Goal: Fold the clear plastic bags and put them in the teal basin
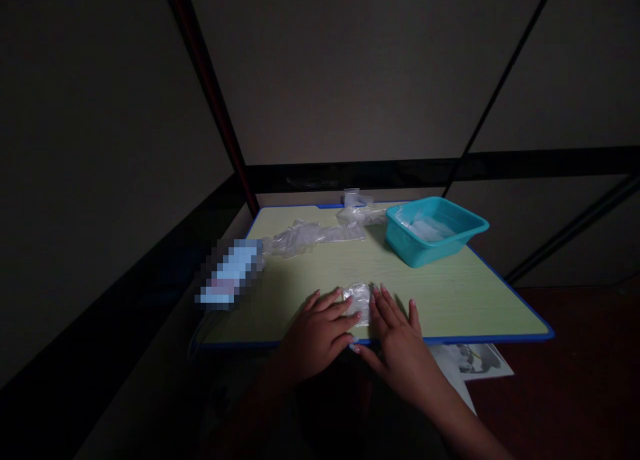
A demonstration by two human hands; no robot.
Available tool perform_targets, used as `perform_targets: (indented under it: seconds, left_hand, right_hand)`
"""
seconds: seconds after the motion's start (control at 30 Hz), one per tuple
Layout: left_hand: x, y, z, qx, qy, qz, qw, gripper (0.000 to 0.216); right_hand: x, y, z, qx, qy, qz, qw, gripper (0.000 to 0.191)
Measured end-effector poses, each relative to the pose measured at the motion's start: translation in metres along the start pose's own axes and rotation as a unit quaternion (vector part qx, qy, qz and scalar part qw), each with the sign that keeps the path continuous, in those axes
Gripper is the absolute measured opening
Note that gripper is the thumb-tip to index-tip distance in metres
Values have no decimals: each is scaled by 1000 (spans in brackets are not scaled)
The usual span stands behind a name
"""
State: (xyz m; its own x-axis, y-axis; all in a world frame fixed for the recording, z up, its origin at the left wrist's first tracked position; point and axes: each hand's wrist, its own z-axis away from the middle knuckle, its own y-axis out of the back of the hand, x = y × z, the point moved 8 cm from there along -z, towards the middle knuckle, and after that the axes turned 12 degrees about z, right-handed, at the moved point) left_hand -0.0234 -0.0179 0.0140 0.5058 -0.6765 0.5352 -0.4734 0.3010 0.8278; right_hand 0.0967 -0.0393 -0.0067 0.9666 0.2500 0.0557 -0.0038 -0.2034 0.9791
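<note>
A small clear plastic bag point(358, 299) lies flat near the front edge of the light green table point(310, 280). My left hand point(320, 327) rests on its left side with the fingers stretched out, some fingertips on the plastic. On the right side my right hand point(397, 337) lies with its fingers spread, the index and middle fingertips at the bag's edge. Both thumbs point inward near the table's front rim, close to each other. Parts of the bag are covered by my fingers, and what it contains, if anything, I cannot make out.
A turquoise plastic basin point(425, 250) holding clear bags stands at the back right. Several clear bags point(305, 237) lie in an overlapping row at the back left, with more bags point(357, 210) behind. A pixelated bright object point(230, 273) is at the left edge. Walls enclose the table.
</note>
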Motion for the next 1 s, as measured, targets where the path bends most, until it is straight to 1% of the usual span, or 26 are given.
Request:
perform_targets:
  seconds: [0.07,0.1,0.13,0.2,0.27,0.33,0.47,0.57,0.67,0.73,0.8,0.87,0.9,0.93,1.0]
  left_hand:
    - [1,0,1,5,-8,-10,1000,39]
    - [2,1,1,8,-11,-14,1000,38]
    - [2,1,2,10,-13,-18,1000,37]
    - [4,1,2,15,-14,-24,999,35]
    - [4,2,2,20,-13,-29,999,31]
    - [4,2,2,25,-13,-29,999,29]
    - [0,2,3,25,-13,-29,999,31]
    - [-2,3,3,23,-12,-38,999,37]
    - [-3,5,3,29,-12,-38,999,60]
    - [-1,3,2,16,-27,-41,999,78]
    - [1,-2,2,-6,-46,-47,998,86]
    - [2,-6,3,-12,-51,-52,997,81]
    - [2,-7,3,-7,-48,-54,997,76]
    - [1,-8,3,1,-43,-56,997,70]
    - [0,-9,5,19,-38,-63,997,62]
  right_hand:
    - [2,5,-1,-8,-4,-5,1000,81]
    - [1,9,-3,-8,5,-10,1000,81]
    - [-1,14,-5,-6,26,-16,1000,78]
    - [-10,22,-9,-6,92,-32,995,69]
    - [-17,25,-15,-13,155,-46,987,64]
    - [-18,22,-21,-21,179,-50,982,64]
    - [-7,10,-28,-25,163,-31,986,66]
    - [1,5,-23,-11,163,-16,986,74]
    - [3,3,-15,10,184,-7,983,85]
    - [1,1,-11,15,199,-5,980,94]
    - [-1,0,-9,15,198,-5,980,104]
    - [-1,1,-9,19,185,-2,982,107]
    - [-1,1,-8,24,181,0,983,105]
    - [-2,2,-6,32,181,3,983,100]
    - [-6,3,-1,52,205,6,977,86]
